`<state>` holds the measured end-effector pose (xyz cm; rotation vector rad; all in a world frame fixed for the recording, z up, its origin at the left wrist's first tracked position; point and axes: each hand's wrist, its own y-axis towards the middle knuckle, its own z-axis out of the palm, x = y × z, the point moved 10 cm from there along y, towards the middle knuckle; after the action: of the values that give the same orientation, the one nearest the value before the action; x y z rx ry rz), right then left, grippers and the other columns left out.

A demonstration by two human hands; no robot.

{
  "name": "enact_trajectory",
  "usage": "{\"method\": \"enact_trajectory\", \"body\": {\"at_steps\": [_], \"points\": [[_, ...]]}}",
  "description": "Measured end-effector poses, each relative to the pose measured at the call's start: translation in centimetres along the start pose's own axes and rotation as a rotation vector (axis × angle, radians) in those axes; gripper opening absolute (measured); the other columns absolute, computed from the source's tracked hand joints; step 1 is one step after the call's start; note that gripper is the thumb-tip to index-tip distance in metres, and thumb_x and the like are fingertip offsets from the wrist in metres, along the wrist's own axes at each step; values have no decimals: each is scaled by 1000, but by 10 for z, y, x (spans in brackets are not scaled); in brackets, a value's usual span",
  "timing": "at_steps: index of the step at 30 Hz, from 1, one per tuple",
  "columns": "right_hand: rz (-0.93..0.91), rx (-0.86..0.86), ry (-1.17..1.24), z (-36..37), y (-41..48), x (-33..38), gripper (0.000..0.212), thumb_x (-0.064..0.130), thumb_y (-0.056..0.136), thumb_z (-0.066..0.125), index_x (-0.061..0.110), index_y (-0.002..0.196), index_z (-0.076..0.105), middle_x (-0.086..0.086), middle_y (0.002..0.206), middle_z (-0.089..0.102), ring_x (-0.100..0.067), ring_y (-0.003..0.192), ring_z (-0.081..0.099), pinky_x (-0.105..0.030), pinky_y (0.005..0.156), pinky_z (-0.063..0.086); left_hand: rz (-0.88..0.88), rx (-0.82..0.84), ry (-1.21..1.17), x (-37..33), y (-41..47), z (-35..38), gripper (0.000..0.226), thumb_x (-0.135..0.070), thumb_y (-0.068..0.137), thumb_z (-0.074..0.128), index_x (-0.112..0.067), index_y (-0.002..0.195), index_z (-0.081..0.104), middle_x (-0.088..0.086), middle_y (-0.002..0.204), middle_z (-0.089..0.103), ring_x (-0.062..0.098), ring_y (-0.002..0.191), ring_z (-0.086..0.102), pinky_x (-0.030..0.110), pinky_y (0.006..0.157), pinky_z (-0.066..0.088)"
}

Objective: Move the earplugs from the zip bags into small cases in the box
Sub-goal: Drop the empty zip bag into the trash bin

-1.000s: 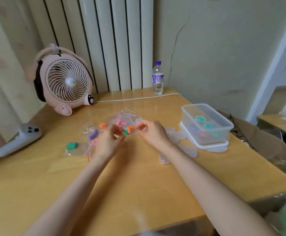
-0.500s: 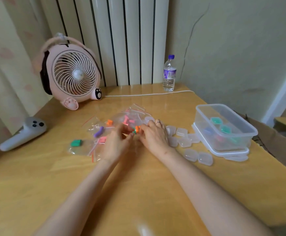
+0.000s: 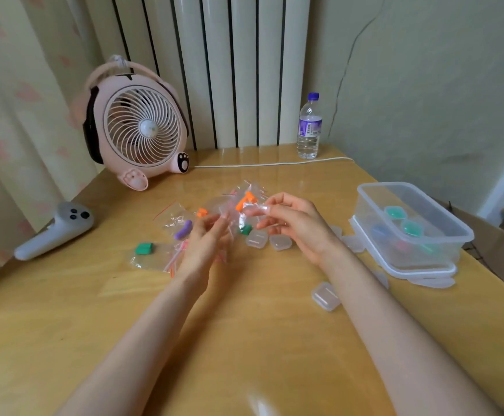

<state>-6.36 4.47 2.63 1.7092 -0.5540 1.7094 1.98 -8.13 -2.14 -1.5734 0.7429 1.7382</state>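
Wooden table (image 3: 244, 340) carries it all. The fan (image 3: 142, 130) stands at the far left corner. The clear box (image 3: 410, 185) sits by the right edge, seemingly on its own lid, with a few filled cases already inside.

My right hand (image 3: 292, 223) is raised over the middle of the table, thumb and forefinger pinching the top of one bag (image 3: 246, 216) that holds orange earplugs (image 3: 243, 201). My left hand (image 3: 205, 241) is just beside it, fingers loosely straight and reaching for the bag's lower part; I cannot tell whether they touch it.

More bags (image 3: 154, 256) lie flat toward the left edge, with a green plug and a purple one among them. Empty cases (image 3: 256, 239) rest on the table under my right hand, and one more lies nearer the front edge.

I judge I'm at the opening step for this bag: seal apart, plugs out. Next I'd need both hands pinching opposite lips of the zip and pulling. Then I'd tip the orange pair into an open case before it goes into the box.
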Motion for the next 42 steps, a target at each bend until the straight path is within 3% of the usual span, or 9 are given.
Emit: {"method": "enact_trajectory", "body": {"at_steps": [3,6,10,13,15,18,23,30,42], "points": [[26,9,162,1,-2,-1,15,4,93,49,14,82,49,-15,98,69,-19,69,64,-25,65,45,-106,90,-234,6,-4,9,15,-19,94,52,-7,100,58,6,90,70,14,81,69,24,76,56],[80,-1,42,-1,-2,-8,15,5,91,51,15,81,51,-10,92,72,-17,65,62,-24,61,44,-89,34,-321,2,-5,0,8,-6,93,51,-6,88,57,5,72,65,7,58,66,15,52,52],[81,-93,-259,-8,-1,-11,11,7,86,59,16,92,56,-6,93,68,-10,72,57,-16,60,42,74,-55,16,-19,-4,-19,8,-12,88,60,-7,82,60,-2,58,57,1,43,51,16,38,41],[-52,-174,-227,-13,-2,4,16,15,87,62,18,103,60,-5,100,66,-6,85,59,-10,67,43,160,128,258,-29,-6,-2,13,-13,86,63,-1,84,66,1,63,61,2,46,49,16,46,40],[-65,-90,-220,-2,-3,6,17,16,86,65,16,103,63,-5,96,66,-5,80,61,-8,66,44,125,265,341,-21,-8,9,18,-14,85,63,5,86,65,-1,61,62,4,47,48,16,49,39],[-42,2,-225,11,-4,-1,12,2,82,66,9,91,66,-7,77,63,-6,60,62,-17,60,52,114,334,425,-15,-11,17,11,-14,86,63,-5,79,65,-10,56,59,2,50,47,14,51,36],[18,-24,-160,5,-3,-10,15,-10,79,65,5,76,63,-10,67,62,-10,51,62,-21,52,53,141,267,338,-21,-12,13,14,-15,88,60,-3,91,68,-8,64,60,1,54,50,13,50,39],[7,-27,-95,2,-3,-7,16,-14,80,62,3,77,61,-14,67,60,-15,51,64,-26,55,58,100,275,370,-17,-11,14,11,-20,88,62,-16,83,70,-14,59,65,0,56,53,20,58,41],[9,116,-259,6,-3,-6,27,-18,76,62,7,84,66,-8,74,62,-15,64,64,-27,67,57,98,190,271,-18,-10,5,25,-11,78,71,-8,59,56,-2,47,52,6,43,39,14,43,33]]}}
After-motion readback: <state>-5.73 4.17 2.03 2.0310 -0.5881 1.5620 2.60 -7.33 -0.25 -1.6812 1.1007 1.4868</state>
